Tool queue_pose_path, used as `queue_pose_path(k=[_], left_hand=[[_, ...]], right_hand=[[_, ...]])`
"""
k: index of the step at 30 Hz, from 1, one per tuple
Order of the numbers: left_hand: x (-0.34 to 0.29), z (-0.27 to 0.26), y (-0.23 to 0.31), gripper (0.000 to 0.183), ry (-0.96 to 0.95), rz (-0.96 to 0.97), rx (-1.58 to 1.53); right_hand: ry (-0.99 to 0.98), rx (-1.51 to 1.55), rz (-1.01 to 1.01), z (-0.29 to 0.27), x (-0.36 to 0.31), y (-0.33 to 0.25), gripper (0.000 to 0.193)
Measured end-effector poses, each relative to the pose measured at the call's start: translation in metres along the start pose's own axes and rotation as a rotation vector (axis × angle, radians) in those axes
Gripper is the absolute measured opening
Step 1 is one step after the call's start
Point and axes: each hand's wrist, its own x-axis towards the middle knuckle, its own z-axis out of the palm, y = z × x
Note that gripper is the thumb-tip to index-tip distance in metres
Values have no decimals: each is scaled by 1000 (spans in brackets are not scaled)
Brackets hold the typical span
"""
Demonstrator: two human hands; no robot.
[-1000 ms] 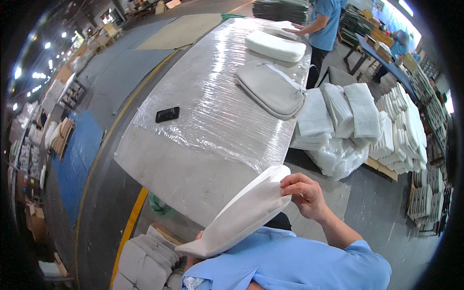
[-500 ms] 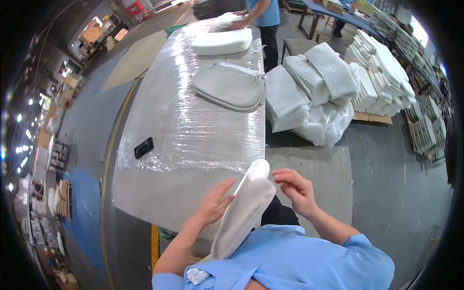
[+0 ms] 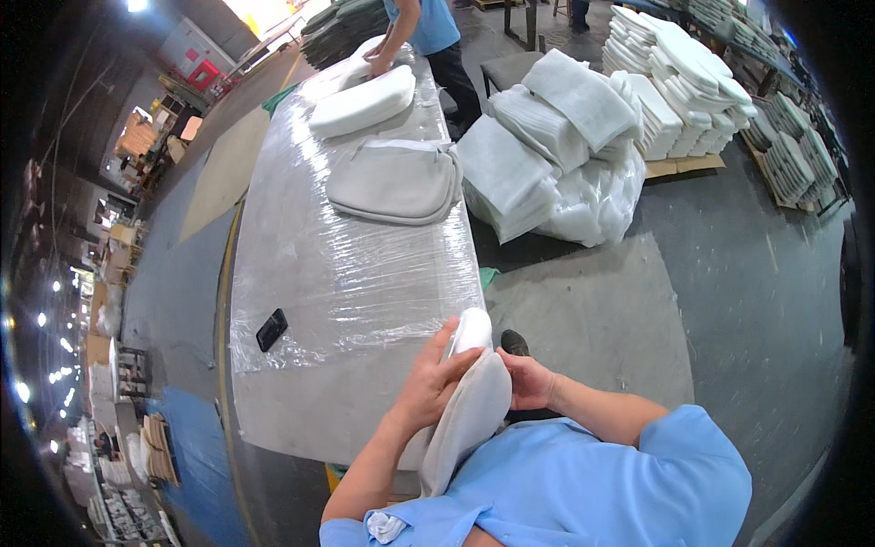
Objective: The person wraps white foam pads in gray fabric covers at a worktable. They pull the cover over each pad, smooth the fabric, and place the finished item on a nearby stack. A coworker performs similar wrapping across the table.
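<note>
Both hands grip one upright white foam pad [image 3: 471, 333] half-sheathed in a grey fabric cover [image 3: 469, 419]: left hand [image 3: 428, 383] clenched around the cover's left flank, right hand [image 3: 527, 381] pinching its right edge, fingers [image 3: 507, 360] closed on fabric, at the near edge of the plastic-wrapped surface [image 3: 355, 273]. Judgement: pull both sides evenly, keep foam upright so cover doesn't bunch. Beyond the fingers: black phone [image 3: 271, 329], finished grey cushion [image 3: 396, 180], bare foam pad [image 3: 363, 100], bagged foam stacks [image 3: 556, 146] right, another person [image 3: 421, 27] far.

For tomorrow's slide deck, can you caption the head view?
Both hands, left and right, grip a white foam cushion in a grey fabric cover at a plastic-wrapped table.
</note>
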Motion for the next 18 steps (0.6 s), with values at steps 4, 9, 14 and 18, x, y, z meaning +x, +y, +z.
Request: queue_pose_path(k=[4, 9, 14, 18], left_hand=[[-3, 1, 7, 38, -23, 89, 111], [-8, -2, 5, 33, -35, 271, 146], [-1, -15, 27, 30, 72, 83, -80], [6, -29, 39, 33, -8, -13, 18]], right_hand=[[-126, 19, -14, -9, -2, 0, 54], [-256, -22, -65, -5, -6, -3, 53], [-264, -172, -70, 21, -4, -7, 59], [-266, -463, -100, 36, -2, -14, 55]])
